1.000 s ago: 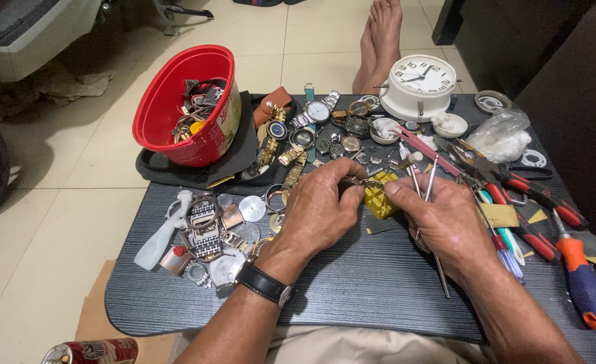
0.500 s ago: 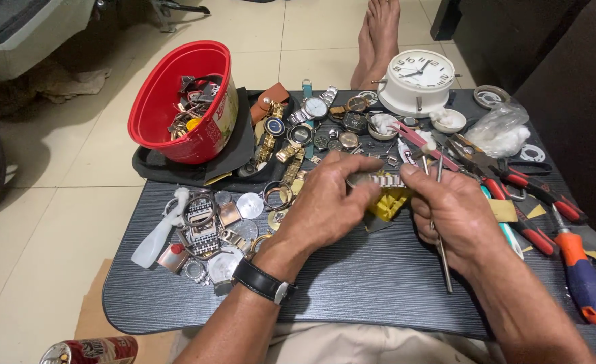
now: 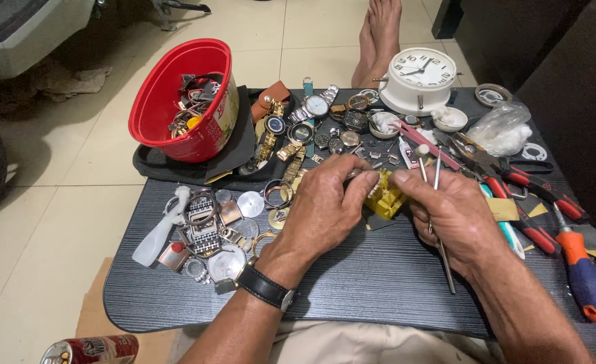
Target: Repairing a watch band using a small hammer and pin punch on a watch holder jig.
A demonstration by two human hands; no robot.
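Fingers of both hands pinch a yellow holder (image 3: 385, 199) over the dark table (image 3: 379, 283).

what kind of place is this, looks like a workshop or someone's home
Probably a home watch-repair spot, not a formal shop: a low dark table on a tiled floor, strewn with wristwatches and loose parts, a red tub of scrap pieces, a white alarm clock, and pliers and a screwdriver.

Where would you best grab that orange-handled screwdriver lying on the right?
Probably by the thick orange and blue handle of the screwdriver, coming from above. It lies flat on the table near the edge, its handle bare, while its thin shaft runs up among the pliers.
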